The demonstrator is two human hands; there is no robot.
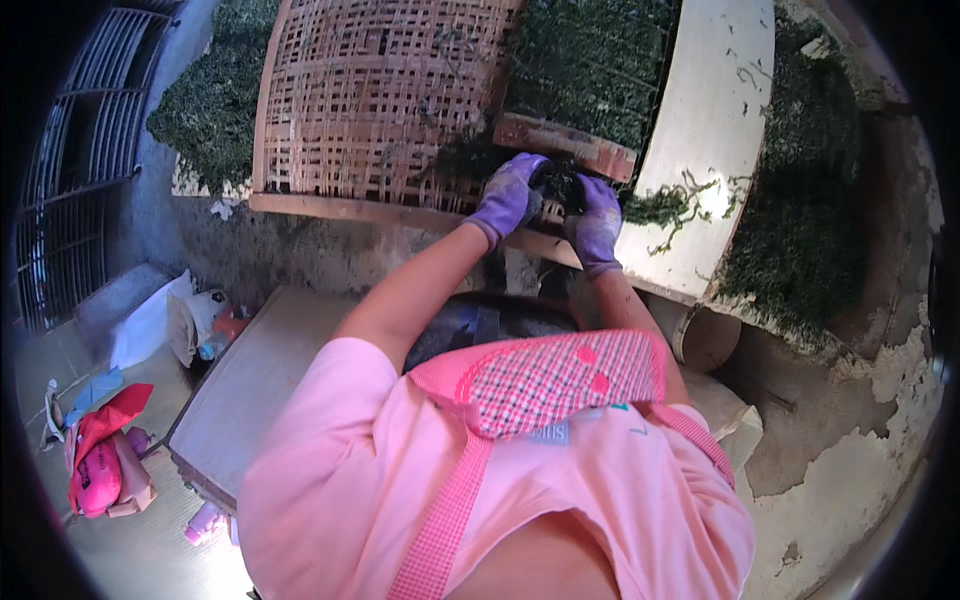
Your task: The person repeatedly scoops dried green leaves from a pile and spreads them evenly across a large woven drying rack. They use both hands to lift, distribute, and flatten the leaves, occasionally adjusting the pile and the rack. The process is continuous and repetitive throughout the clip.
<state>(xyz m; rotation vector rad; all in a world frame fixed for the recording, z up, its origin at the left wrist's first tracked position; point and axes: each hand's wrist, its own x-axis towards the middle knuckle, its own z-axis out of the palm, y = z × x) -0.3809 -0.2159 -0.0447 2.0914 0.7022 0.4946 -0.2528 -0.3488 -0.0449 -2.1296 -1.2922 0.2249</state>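
Observation:
My left hand (508, 198), in a purple glove, is closed on a dark clump of wet leafy material (556, 186) at the near edge of a woven bamboo tray (370, 90). My right hand (596, 222), gloved the same, grips the clump from the other side. A reddish wooden bar (565, 145) lies just beyond my fingers, with a bed of chopped green leaves (585, 65) above it. A pale board (700, 110) runs to the right, with loose green strands near my right hand. The undersides of my fingers are partly hidden.
More green leaves (790, 220) lie at far right and at upper left. Below the trays are a dark recess and a pale box top (250, 370). Red and pink bags (95, 470) sit at lower left, near a barred window (60, 200). A peeling wall borders the right.

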